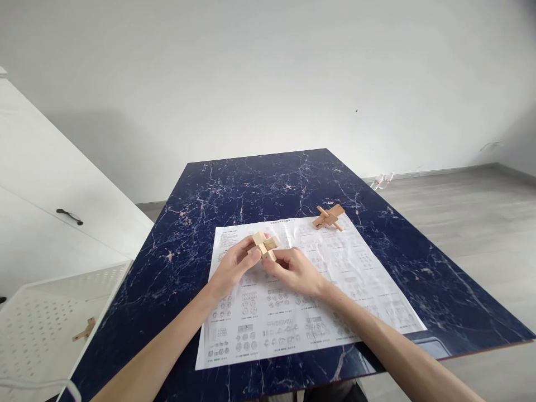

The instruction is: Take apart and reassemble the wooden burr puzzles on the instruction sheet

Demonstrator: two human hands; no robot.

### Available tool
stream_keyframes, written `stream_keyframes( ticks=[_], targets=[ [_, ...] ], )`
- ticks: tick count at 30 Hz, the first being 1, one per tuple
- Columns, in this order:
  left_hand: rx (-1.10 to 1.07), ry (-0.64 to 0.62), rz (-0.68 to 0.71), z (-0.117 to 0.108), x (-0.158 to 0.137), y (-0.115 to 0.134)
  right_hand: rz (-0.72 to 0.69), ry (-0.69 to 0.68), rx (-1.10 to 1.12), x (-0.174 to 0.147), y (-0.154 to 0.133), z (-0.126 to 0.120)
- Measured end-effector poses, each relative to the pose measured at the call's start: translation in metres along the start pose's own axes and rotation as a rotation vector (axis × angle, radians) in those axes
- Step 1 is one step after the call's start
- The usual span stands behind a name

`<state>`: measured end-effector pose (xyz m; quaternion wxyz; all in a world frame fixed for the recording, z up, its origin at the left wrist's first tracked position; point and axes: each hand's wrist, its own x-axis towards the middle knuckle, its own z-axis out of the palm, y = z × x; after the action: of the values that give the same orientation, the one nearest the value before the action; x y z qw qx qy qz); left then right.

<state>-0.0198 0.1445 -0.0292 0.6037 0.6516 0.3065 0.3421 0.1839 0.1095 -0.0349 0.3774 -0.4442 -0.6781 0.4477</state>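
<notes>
Between my two hands is a wooden interlocking puzzle (263, 245) made of pale, square-ended blocks, held just over a printed sheet. My left hand (237, 261) grips its left side, with the thumb on the front. My right hand (295, 271) pinches the lower right block between thumb and fingers. The paper sheet (268, 349) lies under both hands, creased and covered in small diagrams and text. At its upper right corner rests a second, darker wooden puzzle (330, 216) with crossed pieces. My fingers hide part of the held puzzle.
The dark blue marbled table (234, 190) stretches ahead towards a white wall. On the left stand a white cabinet (50, 184) and a white perforated bin (37, 324) with a wooden piece (85, 330) inside. A dark flat device (422, 347) partly shows at the table's near edge.
</notes>
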Motion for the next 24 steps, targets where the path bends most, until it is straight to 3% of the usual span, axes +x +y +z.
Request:
stream_keyframes(
  ticks=[5,10,24],
  targets=[
    [-0.056,0.057,-0.002,-0.0015,0.0014,0.0002,-0.004,0.097,0.019,-0.0013,-0.0014,-0.0022],
    [-0.088,0.020,-0.042,0.0002,0.0011,0.0028,0.004,0.175,0.001,-0.0024,-0.0044,-0.0050],
    [0.117,0.045,-0.025,0.0047,0.0006,-0.0004,-0.089,0.201,-0.102,-0.0033,-0.0003,-0.0049]
  ],
)
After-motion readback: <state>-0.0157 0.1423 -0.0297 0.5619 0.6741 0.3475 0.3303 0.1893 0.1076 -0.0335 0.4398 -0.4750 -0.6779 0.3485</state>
